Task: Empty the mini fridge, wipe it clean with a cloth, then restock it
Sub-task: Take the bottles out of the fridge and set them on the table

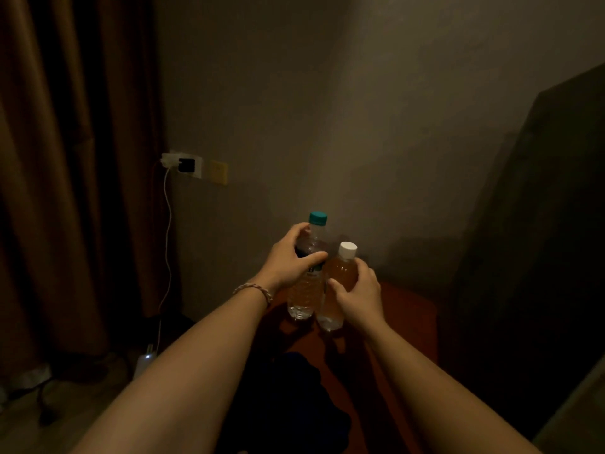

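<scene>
Item: two drink bottles, both in hand, over a reddish-brown surface (412, 309) that may be a low table or stool. The left hand (288, 257) wraps its fingers and thumb round the upper body of a clear water bottle (306, 290) with a teal cap (318, 218); the right hand (360, 290) curls its fingers round an amber-liquid bottle (337, 283) with a white cap (347, 250). The two bottles stand just beside each other, apparently touching at the shoulder. Orientation: each long axis runs near vertical, caps up and bases down toward the surface, the tops leaning slightly away from the person; whether the bases rest on the surface or hang just above it cannot be told in this dim light. Stage, as a judgement: the bottles are out of the fridge, so this is either emptying or restocking (the pictures do not settle which). No fridge is plainly visible; the dark bulk (540, 240) at right could be furniture, unclear. No cloth is identifiable, though a dark shape (288, 388) lies nearer the person. Wiping cannot be confirmed as done. Surroundings: a curtain (65, 158) at left, a wall socket (183, 163) with a charger and a white cable (168, 224) hanging.
</scene>
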